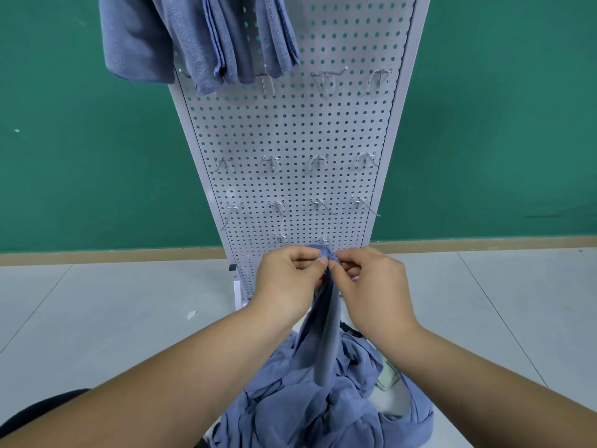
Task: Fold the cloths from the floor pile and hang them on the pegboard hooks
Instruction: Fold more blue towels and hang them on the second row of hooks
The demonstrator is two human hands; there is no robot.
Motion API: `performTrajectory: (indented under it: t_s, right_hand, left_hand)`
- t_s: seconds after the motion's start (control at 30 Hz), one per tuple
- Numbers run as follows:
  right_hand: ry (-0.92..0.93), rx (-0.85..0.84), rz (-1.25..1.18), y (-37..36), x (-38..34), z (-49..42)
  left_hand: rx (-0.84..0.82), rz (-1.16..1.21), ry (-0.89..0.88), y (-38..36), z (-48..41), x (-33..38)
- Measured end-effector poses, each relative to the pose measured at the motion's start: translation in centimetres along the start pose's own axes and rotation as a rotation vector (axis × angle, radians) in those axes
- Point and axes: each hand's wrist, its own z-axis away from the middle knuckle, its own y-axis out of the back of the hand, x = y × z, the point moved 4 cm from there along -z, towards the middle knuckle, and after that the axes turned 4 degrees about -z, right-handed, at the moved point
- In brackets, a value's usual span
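Observation:
A blue-grey cloth [324,331] hangs in a narrow strip from my two hands, lifted out of the pile of blue-grey cloths [319,405] on the floor below. My left hand [290,279] and my right hand [368,282] pinch its top edge side by side, fingertips almost touching. Both hands are held in front of the lower part of the white pegboard [290,130]. Folded blue-grey cloths [200,37] hang from the hooks in the pegboard's top left. Several rows of bare metal hooks [318,161] stick out below them.
The pegboard stands on a white frame foot [237,291] on the pale tiled floor [113,318], against a green wall [90,140] with a tan skirting. A small white scrap [192,314] lies on the floor at left. A dark object [42,409] shows at bottom left.

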Motion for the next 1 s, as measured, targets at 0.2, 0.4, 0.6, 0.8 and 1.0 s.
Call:
performTrajectory:
  t_s: [0.2, 0.4, 0.6, 0.8, 1.0]
  right_hand:
    - [0.079, -0.07, 0.144, 0.1, 0.0, 0.2]
    - [0.02, -0.102, 0.099, 1.3, 1.4, -1.7]
    - [-0.023, -0.11, -0.015, 2.7, 1.5, -2.7]
    - [-0.029, -0.149, 0.018, 3.5, 2.7, -3.4]
    - [-0.133, -0.271, 0.107, 3.0, 4.9, -3.8]
  left_hand:
    - [-0.132, 0.037, 0.034, -0.6, 0.7, 1.2]
    - [-0.138, -0.41, -0.199, 1.0, -0.7, 1.6]
    - [-0.084, -1.0, -0.396, 3.2, -2.5, 0.9]
    - [-0.076, -1.064, -0.432, 4.0, -3.5, 1.5]
    - [-0.021, -1.141, -0.485, 4.6, -3.1, 4.1]
